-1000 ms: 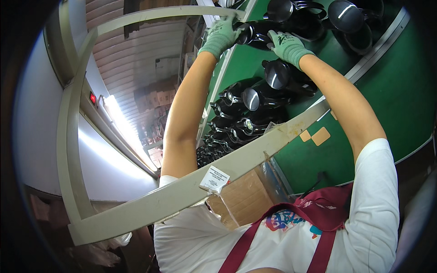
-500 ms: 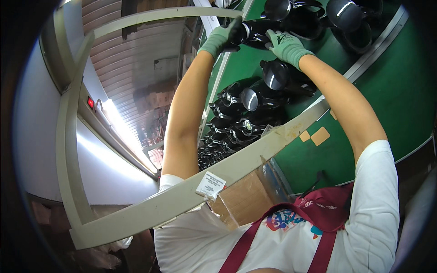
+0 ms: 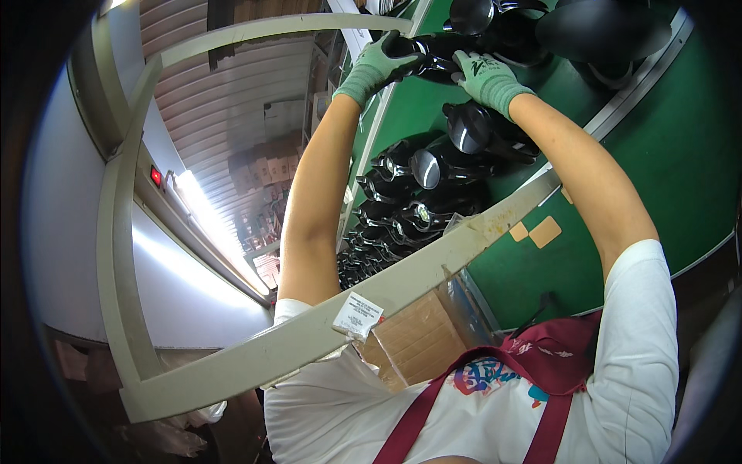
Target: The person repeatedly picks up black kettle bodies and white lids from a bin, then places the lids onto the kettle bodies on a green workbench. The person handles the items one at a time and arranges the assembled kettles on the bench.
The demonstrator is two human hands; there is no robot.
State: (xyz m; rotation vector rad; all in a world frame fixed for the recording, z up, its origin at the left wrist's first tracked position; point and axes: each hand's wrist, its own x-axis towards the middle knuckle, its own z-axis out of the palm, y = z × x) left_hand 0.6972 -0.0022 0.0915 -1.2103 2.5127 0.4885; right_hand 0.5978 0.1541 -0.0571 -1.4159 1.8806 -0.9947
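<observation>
My left hand [image 3: 380,65], in a green knit glove with dark palm and fingers, curls around the left end of a glossy black jug-shaped body [image 3: 437,56]. My right hand [image 3: 487,79], gloved the same, grips the right end of that body, thumb along its near side; its other fingers are partly hidden. The body lies on its side on a green surface [image 3: 495,298]. Just below my right hand lies another black jug-shaped body [image 3: 481,131], apart from the held one. More of them [image 3: 502,31] lie beyond my right hand.
Rows of similar black bodies [image 3: 394,220] run toward the lower left. A beige metal bar [image 3: 417,286] with a white label [image 3: 357,315] crosses in front of me. A cardboard box [image 3: 421,332] sits below it. A blurred dark oval [image 3: 603,31] is at the upper right.
My left hand has turned slightly, its fingers closing farther around the black body's end. A dark blurred shape has come in at the upper right. My right hand stays in place.
</observation>
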